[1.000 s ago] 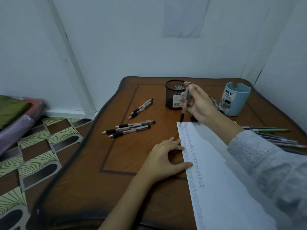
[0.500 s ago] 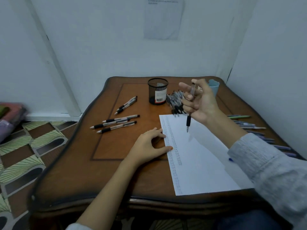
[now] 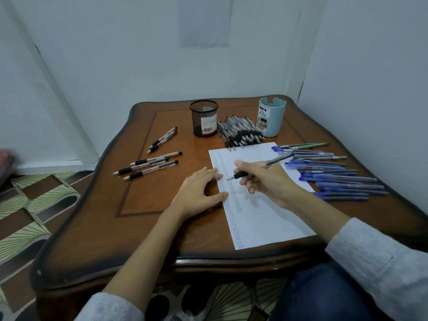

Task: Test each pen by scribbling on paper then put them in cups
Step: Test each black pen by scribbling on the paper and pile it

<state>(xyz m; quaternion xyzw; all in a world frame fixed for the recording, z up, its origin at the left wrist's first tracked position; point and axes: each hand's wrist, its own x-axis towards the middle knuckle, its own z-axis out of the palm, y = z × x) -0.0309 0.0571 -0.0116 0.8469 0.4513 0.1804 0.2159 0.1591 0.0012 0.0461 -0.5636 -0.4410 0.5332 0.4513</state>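
Observation:
My right hand (image 3: pixel 266 180) grips a black-grip pen (image 3: pixel 242 174) in a writing hold, its tip down on the left part of the white paper (image 3: pixel 261 212), beside columns of small scribbles. My left hand (image 3: pixel 199 193) lies flat with spread fingers on the paper's left edge. At the back stand a black mesh cup (image 3: pixel 204 118) and a light blue cup (image 3: pixel 271 117); I see no pens sticking out of either. A heap of black-grip pens (image 3: pixel 240 133) lies between the cups.
Several black-grip pens (image 3: pixel 150 164) lie loose on the wooden table (image 3: pixel 143 223) to the left of the paper. Several blue capped pens (image 3: pixel 335 179) and one green pen (image 3: pixel 312 145) lie to its right. Walls close in behind and to the right.
My right hand came down from mid-air, turned the pen from hanging upright to a writing slant, and set its tip on the paper. My left hand stayed put. The camera tilted down.

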